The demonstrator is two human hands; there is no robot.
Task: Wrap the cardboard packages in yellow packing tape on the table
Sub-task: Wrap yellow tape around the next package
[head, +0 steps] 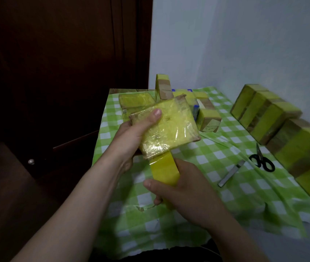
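Package (169, 127): held in the air above the checked cloth (226, 195); top face covered in yellow tape.
Left hand (137, 133): grips it, thumb pressed on top, fingers hidden beneath.
Right hand (186, 193): fingers curled round the tape roll (164, 173); its strip is joined to the package.
Progress: this one seems nearly done, strip not yet cut; the banded packages (263, 114) at right show bare cardboard.
Surface: green and white cloth, scissors (262, 161) lying on it.
Room: pale wall (244, 44), dark door (65, 63).
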